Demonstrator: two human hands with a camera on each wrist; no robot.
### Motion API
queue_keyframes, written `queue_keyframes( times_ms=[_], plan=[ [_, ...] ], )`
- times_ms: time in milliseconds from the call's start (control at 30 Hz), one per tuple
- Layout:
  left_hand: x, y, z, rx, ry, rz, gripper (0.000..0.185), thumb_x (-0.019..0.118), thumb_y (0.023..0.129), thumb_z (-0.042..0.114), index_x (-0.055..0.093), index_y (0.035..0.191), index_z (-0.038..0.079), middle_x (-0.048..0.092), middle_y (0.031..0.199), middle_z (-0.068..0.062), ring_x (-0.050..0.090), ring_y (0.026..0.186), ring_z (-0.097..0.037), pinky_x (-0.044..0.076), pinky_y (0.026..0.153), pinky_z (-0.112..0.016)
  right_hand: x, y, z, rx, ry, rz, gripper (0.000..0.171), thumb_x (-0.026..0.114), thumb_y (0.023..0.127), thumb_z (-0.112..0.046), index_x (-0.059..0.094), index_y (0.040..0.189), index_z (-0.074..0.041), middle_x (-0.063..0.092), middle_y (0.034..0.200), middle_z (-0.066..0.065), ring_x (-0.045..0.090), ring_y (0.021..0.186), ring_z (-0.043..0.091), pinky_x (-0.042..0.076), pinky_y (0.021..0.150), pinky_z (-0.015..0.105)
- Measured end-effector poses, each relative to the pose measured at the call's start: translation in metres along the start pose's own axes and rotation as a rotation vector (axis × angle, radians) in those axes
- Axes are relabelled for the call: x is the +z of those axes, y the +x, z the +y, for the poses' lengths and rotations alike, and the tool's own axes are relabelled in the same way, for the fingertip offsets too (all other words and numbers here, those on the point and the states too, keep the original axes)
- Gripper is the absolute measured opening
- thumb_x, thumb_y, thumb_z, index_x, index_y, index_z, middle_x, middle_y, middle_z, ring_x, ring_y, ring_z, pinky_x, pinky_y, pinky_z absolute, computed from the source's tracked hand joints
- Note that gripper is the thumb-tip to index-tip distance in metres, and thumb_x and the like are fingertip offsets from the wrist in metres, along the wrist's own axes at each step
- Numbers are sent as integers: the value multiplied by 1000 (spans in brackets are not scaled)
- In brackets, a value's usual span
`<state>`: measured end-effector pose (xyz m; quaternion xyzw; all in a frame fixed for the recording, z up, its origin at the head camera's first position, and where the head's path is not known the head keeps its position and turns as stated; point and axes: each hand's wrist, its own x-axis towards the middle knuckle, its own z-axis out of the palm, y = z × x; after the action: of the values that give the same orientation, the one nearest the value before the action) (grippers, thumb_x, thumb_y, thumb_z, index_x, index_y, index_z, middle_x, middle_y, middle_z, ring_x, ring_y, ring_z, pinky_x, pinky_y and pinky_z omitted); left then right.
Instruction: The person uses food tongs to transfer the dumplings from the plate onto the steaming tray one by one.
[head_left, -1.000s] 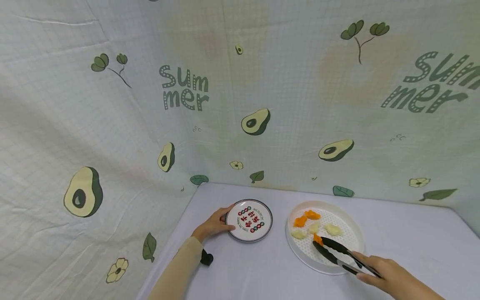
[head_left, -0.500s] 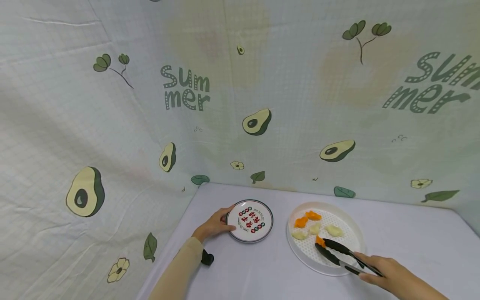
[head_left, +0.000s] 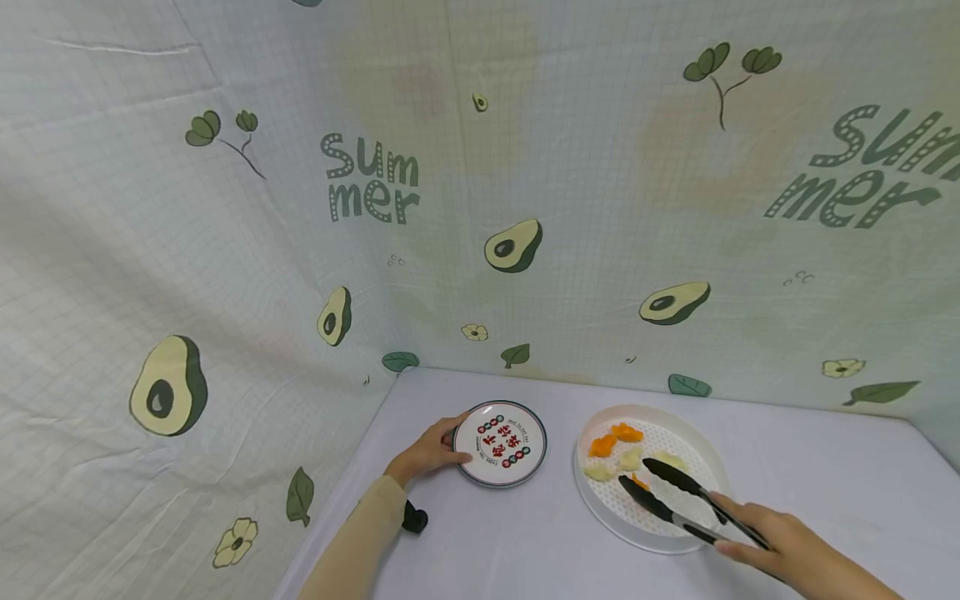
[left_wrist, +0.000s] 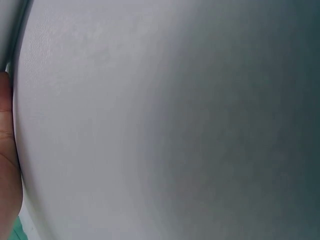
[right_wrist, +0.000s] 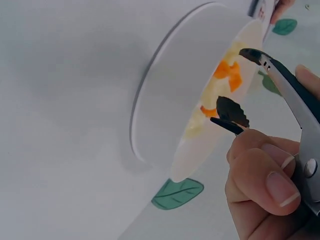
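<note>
In the head view my left hand [head_left: 426, 450] grips the left rim of a small white plate [head_left: 467, 440] with red lettering, thumb on top. My right hand [head_left: 776, 537] holds black-tipped metal tongs [head_left: 660, 507], their arms spread apart over a round white dish [head_left: 606, 518]. Between the tongs' tips lies a small orange piece [head_left: 639, 482], partly hidden. Two more orange pieces [head_left: 602, 445] and several pale yellow pieces [head_left: 630, 458] lie in the dish. In the right wrist view, thumb and fingers are around the tongs [right_wrist: 290, 85]; the dish wall [right_wrist: 185, 75] is beyond.
A black object [head_left: 414, 518] sits beside the left sleeve, partly hidden. White cloth [head_left: 517, 542] covers the table. A hanging cloth [head_left: 570, 333] printed with avocados and leaves stands behind and to the left.
The tongs' tips have spread apart; the orange piece that was between them now lies lower in the dish. My left hand and the plate have stayed in place.
</note>
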<state>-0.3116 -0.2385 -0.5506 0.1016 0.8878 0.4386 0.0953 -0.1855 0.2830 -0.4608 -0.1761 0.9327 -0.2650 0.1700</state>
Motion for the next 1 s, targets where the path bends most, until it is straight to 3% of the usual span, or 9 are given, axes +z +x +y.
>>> queue_keyframes(
  times_ms=[233,500,633,700,800,900,1000],
  plan=[
    [0,-1,-3,-9,-7,-2,89,84,82,18,35,156,15,46,127,-9,46,99,-19,43,87,-35,5,3,-17,-20,42,86,74,61,99,-36,34,147,14,54,127,36,50,117,55,45,86,65],
    [2,2,-9,-14,-23,-7,89,84,82,19,36,156,17,47,127,-9,49,99,-18,46,87,-33,21,17,-48,-80,23,220,80,64,97,-38,30,149,13,56,123,27,55,111,41,48,83,57],
    [1,1,-9,-7,-27,-8,90,85,81,18,35,156,16,47,126,-10,48,98,-19,45,87,-33,29,26,-69,-113,78,264,81,65,97,-38,28,153,7,57,107,14,57,88,23,51,70,39],
    [1,0,-8,-4,-19,-8,90,85,81,19,35,156,15,47,127,-10,48,99,-19,45,87,-34,33,32,-81,-117,116,272,82,65,96,-39,27,154,4,52,93,6,47,75,13,43,61,29],
    [1,1,-7,-10,-17,-8,90,85,81,21,35,156,17,46,129,-9,48,100,-19,44,88,-34,39,43,-97,-127,165,261,83,67,95,-40,27,155,3,41,79,3,38,65,13,35,54,27],
    [0,2,-7,-17,-22,-9,90,85,81,22,35,156,18,46,128,-9,48,99,-19,44,89,-35,46,55,-112,-126,196,253,85,68,94,-41,28,155,2,43,81,5,40,67,15,38,55,27],
    [-1,3,-6,-22,-25,-5,89,85,81,21,36,156,18,47,122,-8,49,96,-19,45,86,-35,55,67,-125,-145,202,277,83,68,94,-41,30,155,0,57,105,17,56,84,23,50,70,38]
  ],
)
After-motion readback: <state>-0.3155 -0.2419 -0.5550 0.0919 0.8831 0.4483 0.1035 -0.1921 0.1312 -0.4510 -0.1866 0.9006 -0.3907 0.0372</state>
